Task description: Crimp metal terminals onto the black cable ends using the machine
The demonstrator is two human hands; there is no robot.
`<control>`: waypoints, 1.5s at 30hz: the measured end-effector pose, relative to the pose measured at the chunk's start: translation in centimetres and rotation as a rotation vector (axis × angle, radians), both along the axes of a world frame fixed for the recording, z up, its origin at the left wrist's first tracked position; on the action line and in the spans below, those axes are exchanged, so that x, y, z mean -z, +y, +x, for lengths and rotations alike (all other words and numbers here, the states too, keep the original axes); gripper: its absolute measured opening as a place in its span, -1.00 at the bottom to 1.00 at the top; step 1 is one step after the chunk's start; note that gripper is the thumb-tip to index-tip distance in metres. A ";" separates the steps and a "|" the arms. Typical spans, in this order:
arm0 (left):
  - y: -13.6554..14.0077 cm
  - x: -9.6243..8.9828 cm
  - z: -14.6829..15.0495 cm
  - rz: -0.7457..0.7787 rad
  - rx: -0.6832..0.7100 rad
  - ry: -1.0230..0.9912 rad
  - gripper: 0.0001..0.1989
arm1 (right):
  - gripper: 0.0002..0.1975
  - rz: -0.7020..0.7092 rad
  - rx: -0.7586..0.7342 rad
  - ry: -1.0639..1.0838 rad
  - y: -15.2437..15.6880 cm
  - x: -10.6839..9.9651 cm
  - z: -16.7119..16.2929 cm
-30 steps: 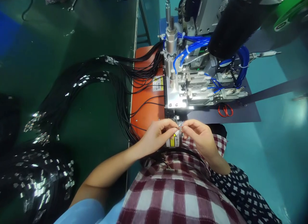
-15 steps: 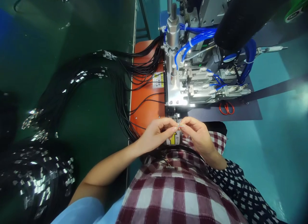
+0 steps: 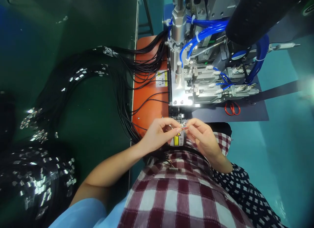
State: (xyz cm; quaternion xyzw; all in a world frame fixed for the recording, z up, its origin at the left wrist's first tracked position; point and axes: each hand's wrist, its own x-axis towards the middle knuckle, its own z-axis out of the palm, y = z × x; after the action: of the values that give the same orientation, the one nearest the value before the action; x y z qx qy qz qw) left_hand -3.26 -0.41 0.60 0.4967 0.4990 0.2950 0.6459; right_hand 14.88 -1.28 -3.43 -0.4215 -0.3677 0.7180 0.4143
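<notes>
My left hand (image 3: 160,134) is closed in a pinch, thumb against forefinger, on the end of a cable whose thin red and pale wires (image 3: 184,127) stick out to the right. Opposite it, my right hand (image 3: 204,139) pinches at the tips of those wires with thumb and forefinger. Both hands meet in front of the machine's near edge, above a yellow and white arrow label (image 3: 177,140). The rest of the held cable is hidden behind my left hand.
Black cables (image 3: 122,100) run from the dark table over an orange plate (image 3: 149,107) into a metal machine (image 3: 180,90) with blue air tubes (image 3: 211,28). Red-handled scissors (image 3: 232,108) lie on the grey board. A large coil of cables (image 3: 39,182) sits at lower left.
The right fingertips have drawn slightly away from the left ones, so more of the red and pale wires shows between them. The view has shifted a little.
</notes>
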 end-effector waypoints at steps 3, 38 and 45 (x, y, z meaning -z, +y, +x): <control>-0.1 -0.1 0.1 0.003 -0.008 0.016 -0.78 | -0.78 -0.059 -0.012 0.037 0.0 0.0 -0.2; -0.6 0.3 1.1 0.007 -0.203 -0.021 -0.79 | -0.87 0.261 0.108 -0.387 -1.7 -0.4 -1.9; -1.0 1.1 1.2 0.013 -0.265 -0.078 -0.79 | -0.87 0.298 0.130 -0.435 -1.6 -0.2 -2.2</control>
State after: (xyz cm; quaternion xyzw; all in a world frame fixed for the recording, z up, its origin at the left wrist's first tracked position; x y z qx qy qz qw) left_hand -2.04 -1.43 -0.47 0.4189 0.5327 0.4000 0.6171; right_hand 12.70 -2.85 -3.21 -0.5228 -0.5220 0.5204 0.4282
